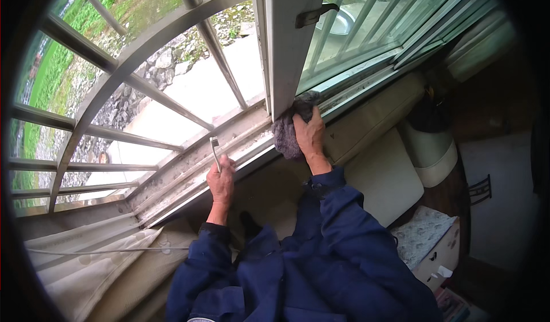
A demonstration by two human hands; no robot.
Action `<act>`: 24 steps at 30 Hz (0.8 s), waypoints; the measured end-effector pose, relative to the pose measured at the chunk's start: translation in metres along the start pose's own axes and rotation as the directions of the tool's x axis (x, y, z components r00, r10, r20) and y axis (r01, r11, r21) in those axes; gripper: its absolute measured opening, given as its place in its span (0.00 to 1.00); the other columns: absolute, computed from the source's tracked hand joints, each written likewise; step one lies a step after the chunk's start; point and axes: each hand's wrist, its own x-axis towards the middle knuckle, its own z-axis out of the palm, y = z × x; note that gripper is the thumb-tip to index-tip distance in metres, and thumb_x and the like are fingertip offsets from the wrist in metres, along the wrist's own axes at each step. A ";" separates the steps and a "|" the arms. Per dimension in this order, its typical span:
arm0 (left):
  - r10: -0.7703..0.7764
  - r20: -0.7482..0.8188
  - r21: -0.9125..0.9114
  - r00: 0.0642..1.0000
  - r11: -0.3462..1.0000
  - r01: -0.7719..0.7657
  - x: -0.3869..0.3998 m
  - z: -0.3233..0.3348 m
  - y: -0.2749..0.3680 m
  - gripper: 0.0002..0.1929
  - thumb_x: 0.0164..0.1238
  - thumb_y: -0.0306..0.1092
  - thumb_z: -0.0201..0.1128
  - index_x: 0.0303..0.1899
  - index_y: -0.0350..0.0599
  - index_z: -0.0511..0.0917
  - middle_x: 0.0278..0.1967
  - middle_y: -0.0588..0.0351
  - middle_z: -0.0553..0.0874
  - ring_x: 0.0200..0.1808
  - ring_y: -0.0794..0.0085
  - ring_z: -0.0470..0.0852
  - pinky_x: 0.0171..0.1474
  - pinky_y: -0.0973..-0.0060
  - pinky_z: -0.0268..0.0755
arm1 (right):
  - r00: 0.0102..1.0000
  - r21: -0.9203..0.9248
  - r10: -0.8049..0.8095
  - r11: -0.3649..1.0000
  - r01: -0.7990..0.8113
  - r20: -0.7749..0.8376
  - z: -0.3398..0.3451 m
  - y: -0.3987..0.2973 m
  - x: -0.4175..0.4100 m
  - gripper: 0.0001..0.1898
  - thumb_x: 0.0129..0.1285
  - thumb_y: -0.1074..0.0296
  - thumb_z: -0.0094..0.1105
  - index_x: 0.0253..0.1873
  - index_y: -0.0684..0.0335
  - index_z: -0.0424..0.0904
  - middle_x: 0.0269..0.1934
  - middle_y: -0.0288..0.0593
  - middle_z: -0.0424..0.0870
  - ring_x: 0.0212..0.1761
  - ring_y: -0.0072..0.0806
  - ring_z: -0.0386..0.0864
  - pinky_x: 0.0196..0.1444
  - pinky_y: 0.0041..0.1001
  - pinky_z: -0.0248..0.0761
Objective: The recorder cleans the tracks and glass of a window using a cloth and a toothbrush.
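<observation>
A white-handled toothbrush (pixel 215 152) stands upright in my left hand (pixel 221 183), its bristle head above my fingers, over the sliding window's dirty track (pixel 184 180). My right hand (pixel 310 133) grips a grey-purple cloth (pixel 287 139), which is bunched against the lower end of the window sash frame (pixel 283 51) and hangs over the inner edge of the sill. Dirt specks lie along the track grooves on both sides of the cloth. A metal latch (pixel 316 14) is fixed on the sash frame, well above my right hand.
Curved metal window bars (pixel 150 92) bulge outward at the upper left. A beige curtain (pixel 107 274) and a thin cable hang at the lower left. A padded beige sofa (pixel 382 167) is below the sill at right, beside a small cabinet with a patterned cover (pixel 423 236).
</observation>
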 end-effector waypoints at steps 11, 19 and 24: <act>0.014 0.018 -0.033 1.000 0.999 -0.013 0.000 -0.001 -0.006 0.25 0.78 0.53 0.56 0.31 0.39 0.83 0.21 0.62 0.79 0.26 0.79 0.76 0.32 0.76 0.68 | 0.984 -0.336 -0.120 0.929 0.158 0.131 0.011 -0.001 -0.046 0.19 0.58 0.56 0.67 0.46 0.62 0.73 0.42 0.58 0.78 0.43 0.60 0.80 0.44 0.51 0.76; -0.103 0.015 -0.319 0.995 0.942 0.103 -0.011 -0.039 -0.014 0.24 0.80 0.53 0.54 0.34 0.41 0.80 0.21 0.64 0.76 0.22 0.83 0.71 0.26 0.82 0.61 | 0.865 -0.327 -0.036 0.917 0.228 0.501 0.057 -0.062 -0.108 0.21 0.56 0.53 0.69 0.50 0.58 0.77 0.44 0.56 0.81 0.44 0.61 0.81 0.47 0.52 0.76; -0.112 0.038 -0.224 0.993 0.967 0.118 -0.068 -0.092 -0.043 0.23 0.81 0.53 0.53 0.34 0.40 0.80 0.20 0.64 0.76 0.21 0.84 0.69 0.26 0.82 0.60 | 0.961 -0.449 -0.120 0.865 0.224 0.248 0.014 -0.022 -0.064 0.19 0.58 0.54 0.65 0.48 0.58 0.75 0.44 0.53 0.80 0.43 0.57 0.82 0.42 0.52 0.76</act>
